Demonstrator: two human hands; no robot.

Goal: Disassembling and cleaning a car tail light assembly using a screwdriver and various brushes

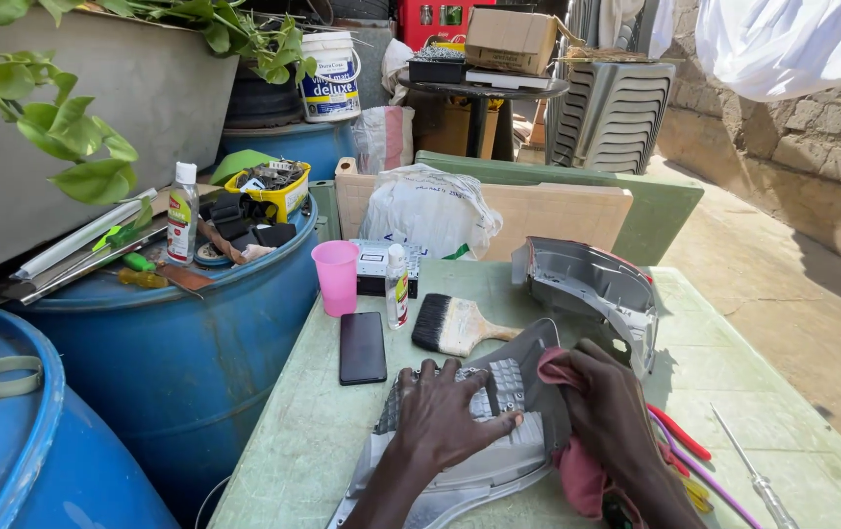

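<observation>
1. A grey plastic housing panel (479, 431) with a ribbed grille is seen lying flat near the front edge of a pale green table (313, 431), its long axis running from the lower left up toward the upper right, the wider end pointing away from the person.
2. The panel is pinned down by the left hand (445, 416), whose fingers (420, 377) are spread open and pressed flat on the grille rather than curled round anything.
3. A pink cloth (568, 431) is bunched and gripped in the right hand (612, 407), and is held against the panel's right edge.
4. The wiping is judged to be under way; how much of the surface is already clean cannot be told.
5. A second grey housing piece (592, 289) is left standing behind, untouched, with a paintbrush (455, 323), a dark phone (363, 348), a pink cup (336, 276) and a small bottle (397, 286) ranged near it.
</observation>
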